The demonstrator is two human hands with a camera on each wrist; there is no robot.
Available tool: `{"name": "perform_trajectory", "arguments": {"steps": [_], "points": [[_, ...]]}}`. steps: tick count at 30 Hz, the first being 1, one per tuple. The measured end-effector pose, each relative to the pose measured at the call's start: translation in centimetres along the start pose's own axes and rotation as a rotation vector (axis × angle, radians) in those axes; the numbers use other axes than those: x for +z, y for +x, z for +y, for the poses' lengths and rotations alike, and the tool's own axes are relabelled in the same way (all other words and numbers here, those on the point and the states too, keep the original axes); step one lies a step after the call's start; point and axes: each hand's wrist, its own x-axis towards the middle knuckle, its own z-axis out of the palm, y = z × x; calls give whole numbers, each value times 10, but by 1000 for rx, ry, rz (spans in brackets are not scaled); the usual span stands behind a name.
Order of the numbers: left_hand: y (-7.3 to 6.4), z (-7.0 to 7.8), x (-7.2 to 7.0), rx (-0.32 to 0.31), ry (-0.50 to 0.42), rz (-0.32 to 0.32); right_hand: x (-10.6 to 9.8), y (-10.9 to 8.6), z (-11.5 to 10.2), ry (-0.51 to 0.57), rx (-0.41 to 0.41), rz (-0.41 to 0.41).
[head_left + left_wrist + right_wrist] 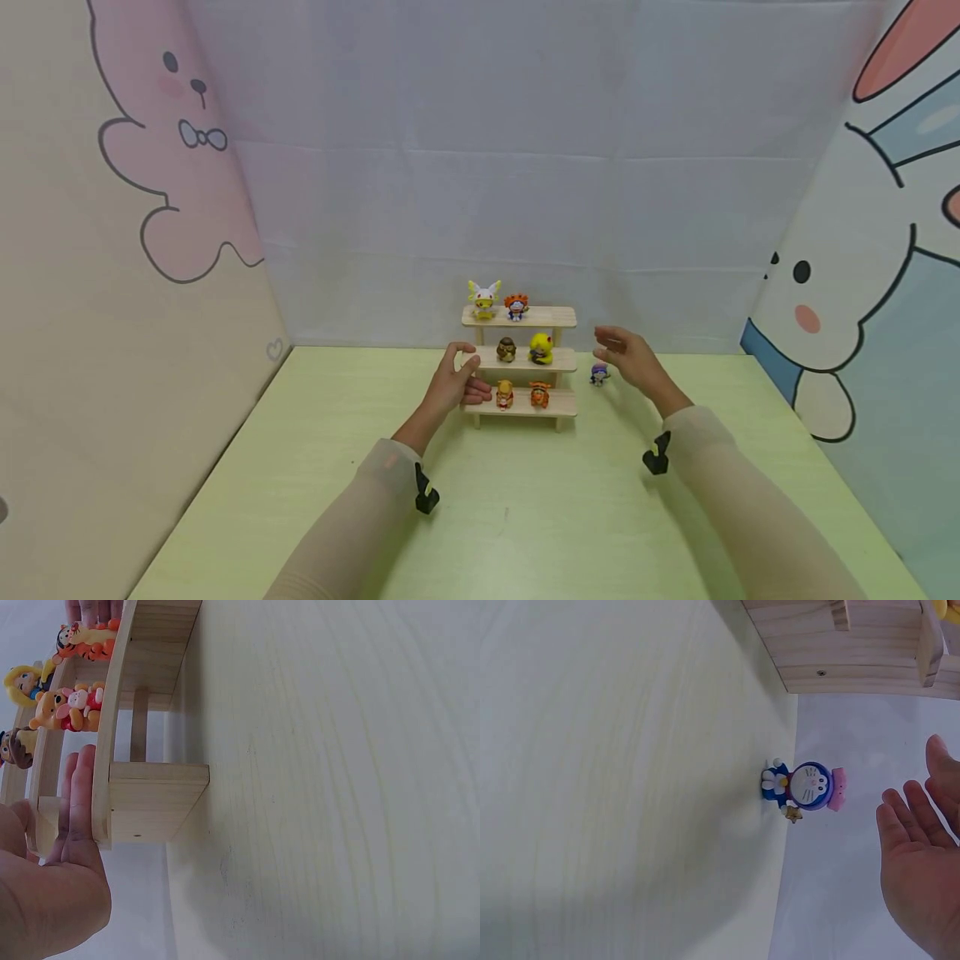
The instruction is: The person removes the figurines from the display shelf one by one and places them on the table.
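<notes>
My left hand [452, 386] is at the left end of a three-tier wooden display stand [558, 317]. Its straight fingers reach between the lower and middle boards, with the thumb by the middle board's end in the left wrist view. My right hand [633, 364] is raised right of the stand, fingers loosely bent, nothing in them. Below and in front of it stands a blue-and-white cat figurine [806, 786] with a pink hat, upright on the table. On the lower board sit a yellow bear figurine [56, 711] and an orange tiger figurine [86, 641].
The middle board bears an owl figurine [506, 350] and a yellow-haired figurine [540, 349]. On top are a white-and-yellow eared figurine [484, 301] and an orange-maned figurine [516, 307]. The pale table [495, 517] meets a white cloth backdrop [420, 208] behind the stand.
</notes>
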Motion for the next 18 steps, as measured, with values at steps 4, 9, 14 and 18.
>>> {"name": "perform_trajectory", "arguments": {"steps": [4,9,14,18], "points": [[0,0,0,-3,-7,2,-1,3,-13,4,-17,-4],[0,0,0,-6,-8,4,-3,6,-26,-5,-27,-7],[1,-1,0,2,-6,0,-7,1,-56,-6,-30,-23],[0,-1,-1,7,-5,-1,-8,7,-54,-27,-45,-19]]}}
